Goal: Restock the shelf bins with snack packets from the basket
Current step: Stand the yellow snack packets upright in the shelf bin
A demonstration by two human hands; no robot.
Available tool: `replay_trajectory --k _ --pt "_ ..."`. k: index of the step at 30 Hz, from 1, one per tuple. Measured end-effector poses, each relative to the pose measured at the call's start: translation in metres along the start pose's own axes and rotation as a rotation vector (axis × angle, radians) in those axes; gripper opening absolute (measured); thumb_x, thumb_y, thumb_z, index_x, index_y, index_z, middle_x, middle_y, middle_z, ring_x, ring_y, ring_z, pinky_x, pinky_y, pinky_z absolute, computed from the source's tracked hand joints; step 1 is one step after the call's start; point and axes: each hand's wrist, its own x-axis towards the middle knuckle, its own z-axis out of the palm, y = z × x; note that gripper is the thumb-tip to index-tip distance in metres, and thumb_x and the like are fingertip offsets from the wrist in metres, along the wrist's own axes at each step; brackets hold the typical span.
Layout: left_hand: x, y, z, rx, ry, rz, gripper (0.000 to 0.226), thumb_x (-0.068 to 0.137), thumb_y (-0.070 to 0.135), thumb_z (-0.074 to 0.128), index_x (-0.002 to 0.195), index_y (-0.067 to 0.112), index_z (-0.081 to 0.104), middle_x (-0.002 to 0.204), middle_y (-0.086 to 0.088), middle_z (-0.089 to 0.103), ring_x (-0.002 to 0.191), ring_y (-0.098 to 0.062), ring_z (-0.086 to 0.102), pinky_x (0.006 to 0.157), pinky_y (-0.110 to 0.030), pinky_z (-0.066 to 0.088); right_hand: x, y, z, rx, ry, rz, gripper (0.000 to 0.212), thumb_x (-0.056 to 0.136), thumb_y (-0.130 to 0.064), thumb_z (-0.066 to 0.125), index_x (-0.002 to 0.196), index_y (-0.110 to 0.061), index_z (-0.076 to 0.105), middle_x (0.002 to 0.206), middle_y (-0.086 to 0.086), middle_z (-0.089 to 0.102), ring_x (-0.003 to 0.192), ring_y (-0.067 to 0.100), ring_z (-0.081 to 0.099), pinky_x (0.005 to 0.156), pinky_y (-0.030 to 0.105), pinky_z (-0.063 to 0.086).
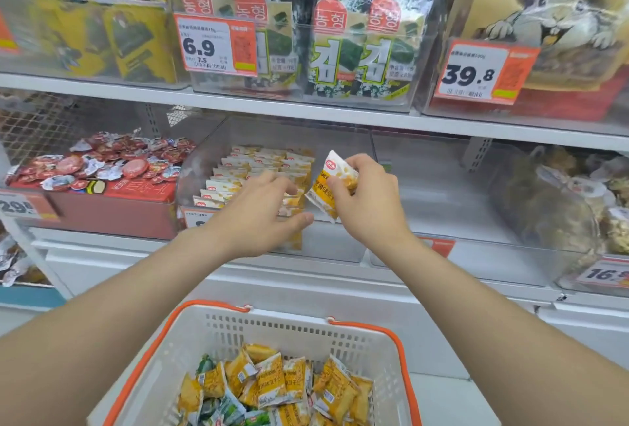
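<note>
My right hand [366, 201] grips a yellow and white snack packet [332, 187] in front of a clear shelf bin [340, 139] on the middle shelf. Rows of the same packets [252, 170] stand upright in the bin's left part. My left hand [263, 211] reaches over the bin's front edge with loosely spread fingers, touching the front row of packets. Below, a white basket [299, 333] with orange handles holds several more yellow packets [272, 388] and a few green ones.
A red box heaped with red foil snacks [112, 163] sits left of the bin. A clear bin [476, 187] on the right looks mostly bare, with brown bagged goods [558, 194] beyond. The shelf above carries seaweed packs [306, 34] and price tags.
</note>
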Motion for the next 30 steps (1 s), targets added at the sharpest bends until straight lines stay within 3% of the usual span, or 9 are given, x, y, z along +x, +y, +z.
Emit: replay_trajectory --k 2,5,8,12,16,19,25,28,30 --pt "0.008 -0.004 0.008 0.011 0.041 -0.025 0.068 0.09 0.068 0.044 0.132 0.017 0.061 0.132 -0.004 0.059 0.126 -0.026 0.055 0.106 -0.044 0.046 0.011 -0.002 0.011 -0.12 -0.004 -0.008 0.025 0.1 -0.034 0.063 0.121 -0.02 0.057 0.106 0.01 0.068 0.093 0.027 0.046 0.073 0.036 0.037" --pt "0.022 -0.007 0.016 0.086 0.061 -0.039 0.064 0.089 0.06 0.046 0.133 0.015 0.06 0.134 -0.007 0.062 0.126 -0.03 0.057 0.103 -0.045 0.047 0.034 -0.004 0.03 -0.301 -0.021 0.029 0.026 0.1 -0.03 0.065 0.116 -0.013 0.055 0.108 0.021 0.065 0.101 0.045 0.059 0.072 0.042 0.046" --pt "0.031 -0.01 0.018 0.198 0.065 -0.008 0.067 0.084 0.062 0.039 0.13 0.018 0.06 0.132 -0.005 0.063 0.124 -0.03 0.057 0.1 -0.045 0.046 0.06 -0.005 0.047 -0.417 -0.116 0.088 0.009 0.101 -0.013 0.057 0.105 -0.008 0.052 0.113 0.024 0.061 0.107 0.048 0.061 0.073 0.042 0.045" --pt "0.039 -0.023 0.022 0.339 0.028 0.083 0.077 0.082 0.068 0.022 0.129 0.02 0.06 0.148 -0.005 0.054 0.139 -0.026 0.045 0.113 -0.048 0.034 0.096 0.005 0.074 -0.553 -0.232 0.149 0.04 0.097 -0.006 0.06 0.134 0.0 0.048 0.132 0.022 0.059 0.125 0.039 0.057 0.093 0.04 0.051" --pt "0.049 -0.036 0.022 0.285 -0.144 0.028 0.101 0.078 0.081 0.012 0.155 0.022 0.04 0.171 -0.004 0.023 0.158 -0.023 0.015 0.125 -0.056 0.015 0.131 0.018 0.097 -0.56 -0.236 0.3 0.049 0.094 -0.006 0.066 0.139 -0.002 0.049 0.141 0.018 0.057 0.132 0.036 0.055 0.097 0.039 0.05" --pt "0.055 -0.039 0.025 0.238 -0.24 -0.012 0.101 0.079 0.083 0.017 0.162 0.025 0.028 0.175 -0.002 0.008 0.16 -0.028 0.007 0.127 -0.057 0.008 0.152 0.025 0.111 -0.636 -0.198 0.238 0.045 0.099 -0.01 0.06 0.14 0.001 0.045 0.141 0.019 0.056 0.133 0.036 0.053 0.099 0.037 0.048" --pt "0.057 -0.041 0.029 0.219 -0.258 -0.033 0.093 0.085 0.082 0.026 0.16 0.027 0.028 0.175 0.001 0.005 0.159 -0.029 0.009 0.126 -0.057 0.014 0.178 0.041 0.132 -0.548 -0.117 0.187 0.04 0.1 -0.009 0.055 0.138 0.001 0.044 0.138 0.024 0.054 0.13 0.038 0.05 0.093 0.037 0.046" --pt "0.056 -0.041 0.028 0.227 -0.263 -0.023 0.093 0.087 0.081 0.026 0.161 0.025 0.029 0.175 0.002 0.005 0.159 -0.026 0.008 0.126 -0.056 0.014 0.179 0.049 0.138 -0.447 -0.066 0.186 0.057 0.095 -0.002 0.06 0.147 -0.002 0.038 0.135 0.026 0.054 0.124 0.038 0.053 0.084 0.034 0.045" --pt "0.056 -0.041 0.028 0.231 -0.259 -0.023 0.094 0.086 0.081 0.025 0.16 0.024 0.03 0.175 0.002 0.006 0.159 -0.025 0.009 0.126 -0.056 0.015 0.176 0.051 0.137 -0.445 -0.019 0.172 0.077 0.095 -0.001 0.059 0.159 0.003 0.016 0.137 0.029 0.052 0.126 0.04 0.053 0.095 0.038 0.047"
